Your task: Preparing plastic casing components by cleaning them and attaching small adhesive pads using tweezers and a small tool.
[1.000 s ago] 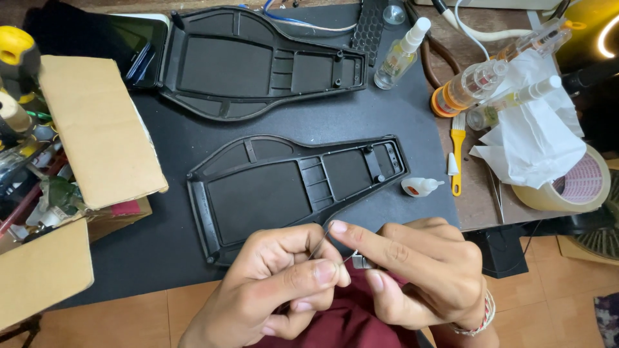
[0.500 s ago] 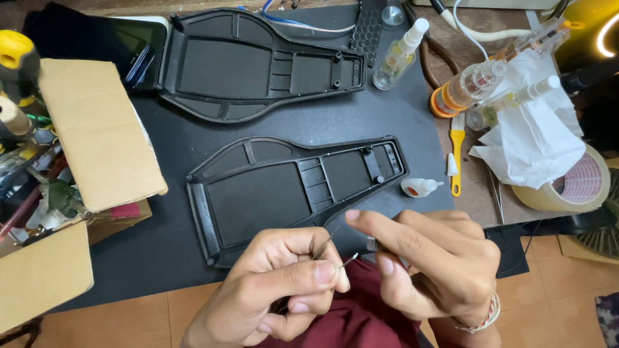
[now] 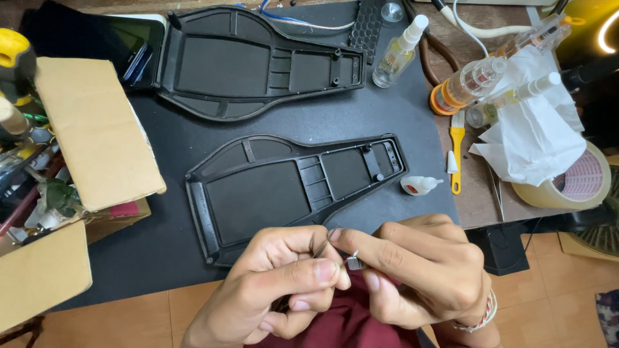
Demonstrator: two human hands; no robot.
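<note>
Nearest the camera, the left hand (image 3: 271,290) and the right hand (image 3: 419,277) met above a dark red cloth (image 3: 348,322) at the lower edge of the view. The left thumb and forefinger were pressed together on a thin metal tool (image 3: 320,245) that slanted up between the hands. The right thumb and forefinger were pinched on a small grey metal part (image 3: 354,261), which sat at the point where the two hands touched; its exact shape was too small to tell. A beaded bracelet (image 3: 480,316) circled the right wrist.

Just beyond the hands, a black plastic shell (image 3: 290,187) lay open side up on the black mat (image 3: 387,116), its wide end toward the left. A small white glue bottle (image 3: 419,185) lay on its side just beside the shell's narrow end. To the right of that, a yellow-handled brush (image 3: 456,154) rested on the wooden table (image 3: 474,206), near crumpled white tissue (image 3: 535,142) and a roll of tape (image 3: 570,183).

At the left, an open cardboard box (image 3: 90,135) held assorted tools.

Farther back, a second black plastic shell (image 3: 251,61) lay on the mat, with a clear spray bottle (image 3: 400,51) just beside its right end and an orange-capped bottle (image 3: 464,87) lying well to the right.
</note>
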